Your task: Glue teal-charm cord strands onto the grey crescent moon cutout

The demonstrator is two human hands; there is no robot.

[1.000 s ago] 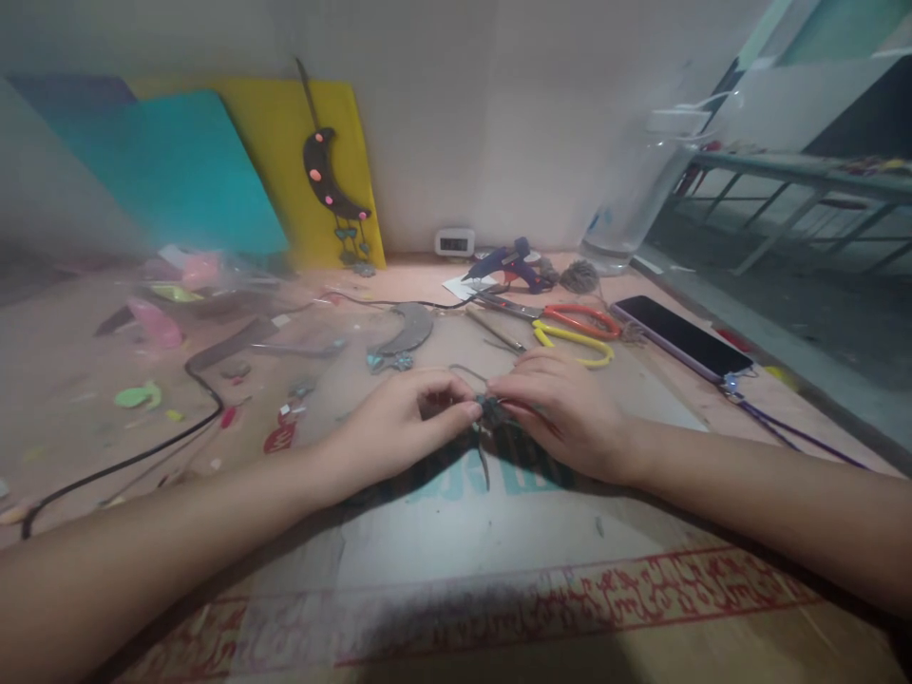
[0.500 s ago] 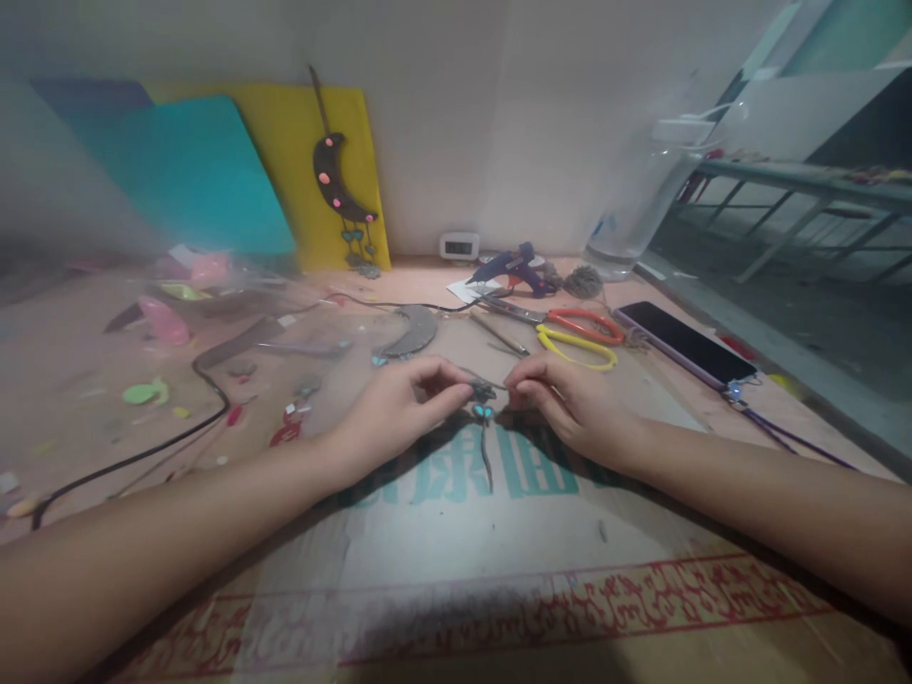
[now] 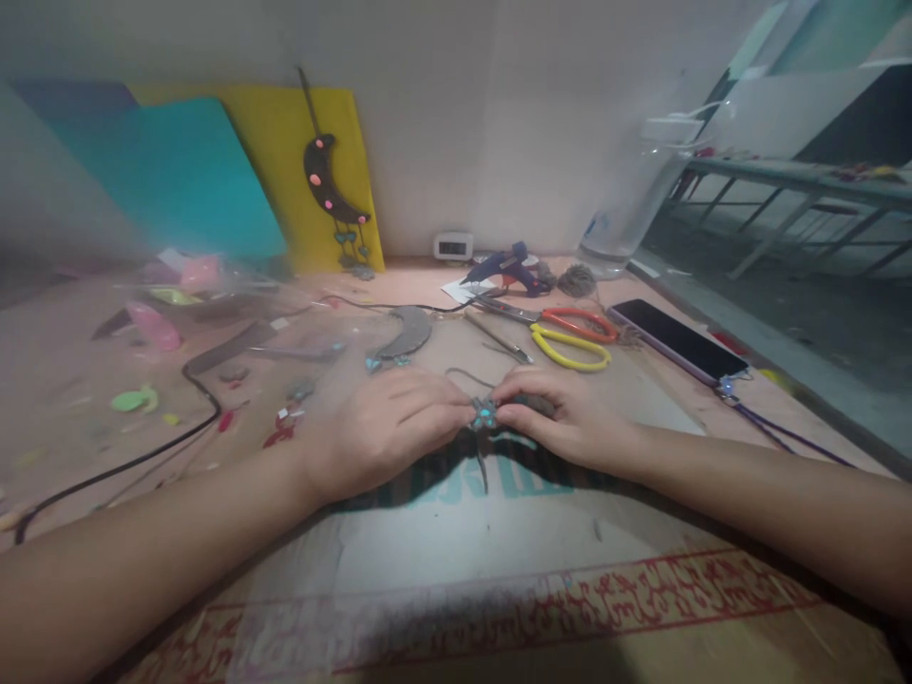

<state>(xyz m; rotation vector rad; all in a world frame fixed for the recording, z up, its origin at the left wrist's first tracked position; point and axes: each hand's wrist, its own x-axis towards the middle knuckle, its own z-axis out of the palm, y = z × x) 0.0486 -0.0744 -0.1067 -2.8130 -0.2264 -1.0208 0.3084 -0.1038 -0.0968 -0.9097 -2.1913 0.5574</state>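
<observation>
Between my hands, low over the board, is a small grey string piece with a turquoise heart-shaped bit (image 3: pixel 485 414). My left hand (image 3: pixel 403 423) pinches its left side, and the fingertips of my right hand (image 3: pixel 552 408) close on its right side. One string end trails down toward me and another curls up behind the fingers. Just beyond my left hand lies a grey crescent (image 3: pixel 409 334) with turquoise bits at its lower end. A thin pointed tool (image 3: pixel 499 339) and scissors (image 3: pixel 570 344) with one red and one yellow handle lie past my right hand.
A dark crescent ornament (image 3: pixel 329 180) hangs against a yellow board (image 3: pixel 275 123). At the back stand a small digital clock (image 3: pixel 454 247), a blue glue gun (image 3: pixel 505 268) and a clear bottle (image 3: pixel 627 204). A phone (image 3: pixel 676 339) lies right; a black cord (image 3: pixel 135 461) runs left.
My left hand has turned palm-down and my right fingers have moved left, so both hands now meet at the turquoise bit. The whole view has shifted slightly.
</observation>
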